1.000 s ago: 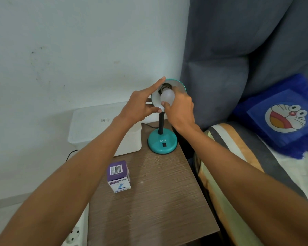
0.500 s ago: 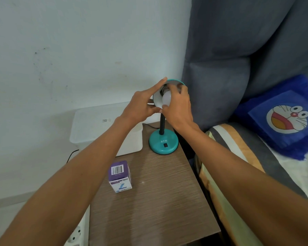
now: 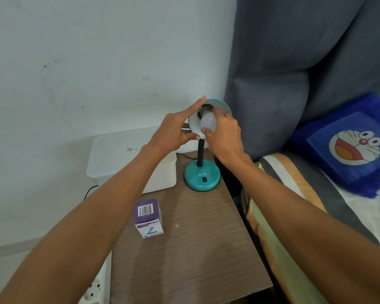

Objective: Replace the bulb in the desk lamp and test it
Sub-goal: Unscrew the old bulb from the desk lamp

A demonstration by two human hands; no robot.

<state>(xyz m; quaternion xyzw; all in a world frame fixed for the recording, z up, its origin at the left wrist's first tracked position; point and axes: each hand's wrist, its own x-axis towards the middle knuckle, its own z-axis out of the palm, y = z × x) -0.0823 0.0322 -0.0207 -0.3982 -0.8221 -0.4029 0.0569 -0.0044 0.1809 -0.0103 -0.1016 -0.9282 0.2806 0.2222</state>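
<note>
A teal desk lamp stands at the back of the wooden bedside table, its round base (image 3: 201, 177) bearing a black switch. Its shade (image 3: 222, 107) faces me, white inside. A white bulb (image 3: 208, 122) sits in the dark socket at the shade's centre. My right hand (image 3: 225, 137) grips the bulb with thumb and fingers. My left hand (image 3: 173, 132) pinches the shade's left rim, index finger stretched along the top edge. A purple and white bulb box (image 3: 149, 218) stands on the table nearer to me.
A white lidded plastic box (image 3: 119, 159) sits left of the lamp, against the wall. The table (image 3: 195, 260) ends close to me. A bed with a striped pillow (image 3: 283, 194) and a blue cartoon cushion (image 3: 349, 145) lies to the right. A power strip (image 3: 92, 290) lies lower left.
My right hand has turned on the bulb: half a second ago its fingers covered the bulb, now more of the bulb shows again. The left hand keeps its hold on the shade.
</note>
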